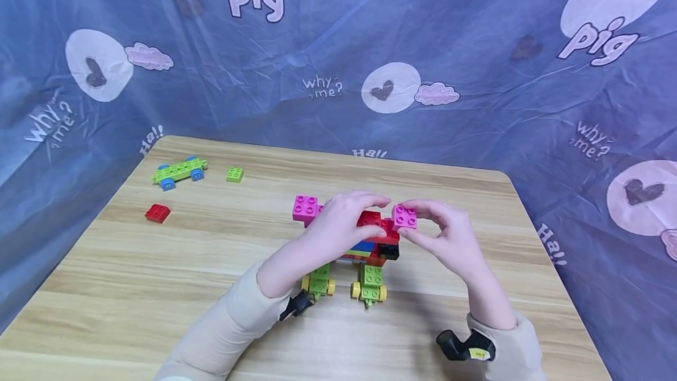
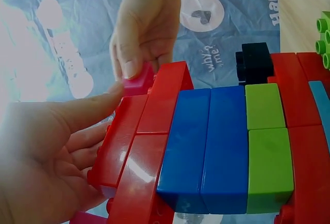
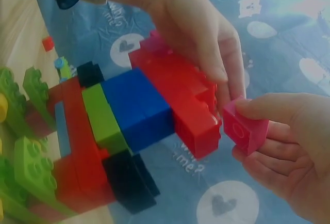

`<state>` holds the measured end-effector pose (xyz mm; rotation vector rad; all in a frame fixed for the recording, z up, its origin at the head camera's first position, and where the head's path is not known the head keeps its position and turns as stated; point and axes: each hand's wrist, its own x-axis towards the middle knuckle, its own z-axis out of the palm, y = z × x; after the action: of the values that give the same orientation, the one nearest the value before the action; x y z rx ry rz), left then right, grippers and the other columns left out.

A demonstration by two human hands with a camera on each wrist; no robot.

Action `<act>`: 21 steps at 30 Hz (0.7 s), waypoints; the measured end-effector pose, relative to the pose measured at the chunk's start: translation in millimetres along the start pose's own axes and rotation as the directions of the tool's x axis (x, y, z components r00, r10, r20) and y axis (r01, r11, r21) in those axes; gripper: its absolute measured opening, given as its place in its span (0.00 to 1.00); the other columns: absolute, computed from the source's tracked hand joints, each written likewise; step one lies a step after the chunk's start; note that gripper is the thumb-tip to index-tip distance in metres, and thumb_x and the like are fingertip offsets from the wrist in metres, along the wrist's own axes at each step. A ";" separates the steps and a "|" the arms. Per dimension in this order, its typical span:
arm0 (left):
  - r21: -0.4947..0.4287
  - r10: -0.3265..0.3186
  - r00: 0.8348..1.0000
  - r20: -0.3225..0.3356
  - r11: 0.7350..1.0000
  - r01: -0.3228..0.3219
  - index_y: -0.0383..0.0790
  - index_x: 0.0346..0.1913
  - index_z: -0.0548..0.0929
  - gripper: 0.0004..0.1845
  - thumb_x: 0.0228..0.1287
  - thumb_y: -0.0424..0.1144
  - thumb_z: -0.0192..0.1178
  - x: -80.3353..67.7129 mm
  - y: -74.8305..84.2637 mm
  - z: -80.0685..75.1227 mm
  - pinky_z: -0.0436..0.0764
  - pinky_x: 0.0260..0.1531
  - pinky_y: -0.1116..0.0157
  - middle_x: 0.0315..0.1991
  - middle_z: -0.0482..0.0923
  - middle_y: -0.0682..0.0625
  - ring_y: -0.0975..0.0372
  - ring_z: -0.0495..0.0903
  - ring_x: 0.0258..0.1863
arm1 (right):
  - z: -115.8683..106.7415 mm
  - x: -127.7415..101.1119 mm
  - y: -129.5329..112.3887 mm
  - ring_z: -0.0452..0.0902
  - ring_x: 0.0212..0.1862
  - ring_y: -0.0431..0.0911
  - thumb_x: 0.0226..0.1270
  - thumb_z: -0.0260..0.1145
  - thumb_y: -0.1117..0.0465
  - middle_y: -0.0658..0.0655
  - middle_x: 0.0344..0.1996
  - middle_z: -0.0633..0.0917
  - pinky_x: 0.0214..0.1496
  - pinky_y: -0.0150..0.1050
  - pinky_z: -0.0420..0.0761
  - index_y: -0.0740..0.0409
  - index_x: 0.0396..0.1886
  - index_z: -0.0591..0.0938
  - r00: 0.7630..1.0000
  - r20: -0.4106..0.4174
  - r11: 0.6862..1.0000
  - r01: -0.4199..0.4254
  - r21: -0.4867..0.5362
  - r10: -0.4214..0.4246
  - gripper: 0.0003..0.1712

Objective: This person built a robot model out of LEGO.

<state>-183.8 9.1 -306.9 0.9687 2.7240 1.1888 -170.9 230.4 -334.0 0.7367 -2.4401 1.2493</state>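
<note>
A robot-like build of toy bricks stands mid-table, with red bricks [image 2: 147, 167] across its top, blue bricks [image 3: 142, 110] below and wheeled green feet [image 1: 372, 275]. My right hand [image 1: 446, 237] pinches a pink brick [image 3: 242, 126] between thumb and fingers, close to the right end of the red row. My left hand [image 1: 344, 216] lies over the top of the build, thumb and fingers spread around the red row's studs, thumb tip near the pink brick. Another pink brick [image 1: 305, 207] sits at the build's left end. Black bricks [image 3: 129, 180] stick out at the sides.
At the table's back left are a green wheeled base [image 1: 180, 170] with blue wheels, a small green brick [image 1: 235, 175] and a red brick [image 1: 157, 213]. A blue printed cloth [image 1: 328, 46] hangs behind the wooden table [image 1: 132, 298].
</note>
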 end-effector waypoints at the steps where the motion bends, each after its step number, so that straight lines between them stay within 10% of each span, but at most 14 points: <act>1: 0.005 -0.002 1.000 0.009 1.000 0.002 0.39 0.59 0.80 0.25 0.59 0.40 0.70 0.5 0.1 0.0 0.76 0.62 0.59 0.57 0.82 0.48 0.57 0.79 0.59 | -0.5 -0.3 1.6 0.80 0.43 0.26 0.44 0.75 0.79 0.63 0.38 0.88 0.53 0.20 0.76 0.68 0.46 0.83 1.000 0.000 1.000 -0.008 0.007 0.008 0.24; 21: 0.073 -0.033 0.992 0.120 0.997 0.024 0.38 0.60 0.80 0.24 0.59 0.36 0.70 5.0 -1.6 2.3 0.80 0.56 0.62 0.55 0.83 0.46 0.57 0.81 0.55 | -0.7 -10.4 9.8 0.79 0.48 0.29 0.46 0.73 0.80 0.63 0.41 0.87 0.54 0.22 0.77 0.70 0.46 0.83 0.998 0.039 0.995 -0.046 0.086 0.043 0.23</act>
<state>-188.2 12.5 -308.5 0.9712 2.6927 0.9996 -167.9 238.9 -345.0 0.7381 -2.4579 1.3778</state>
